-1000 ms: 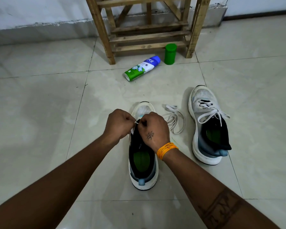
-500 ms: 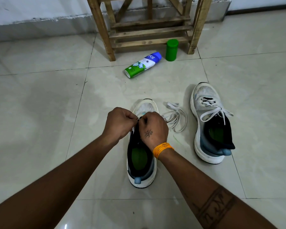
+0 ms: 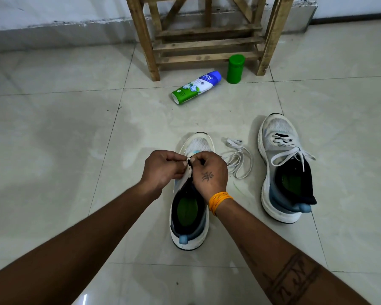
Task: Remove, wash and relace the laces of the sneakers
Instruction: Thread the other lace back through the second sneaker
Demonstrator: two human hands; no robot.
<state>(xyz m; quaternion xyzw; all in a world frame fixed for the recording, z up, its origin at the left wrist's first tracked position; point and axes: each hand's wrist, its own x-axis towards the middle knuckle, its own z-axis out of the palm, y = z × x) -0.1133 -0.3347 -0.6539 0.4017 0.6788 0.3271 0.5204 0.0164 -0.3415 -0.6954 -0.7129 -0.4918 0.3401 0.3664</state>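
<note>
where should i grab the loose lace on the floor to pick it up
Grip the loose lace at its far folded end, coming from above with a pinch: it lies flat in slack loops on the tile between the two sneakers, and that end is clear of both hands.

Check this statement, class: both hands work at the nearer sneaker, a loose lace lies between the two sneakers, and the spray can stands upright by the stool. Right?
Wrong on one point: the head view shows the spray can lying on its side. The rest holds.
</note>
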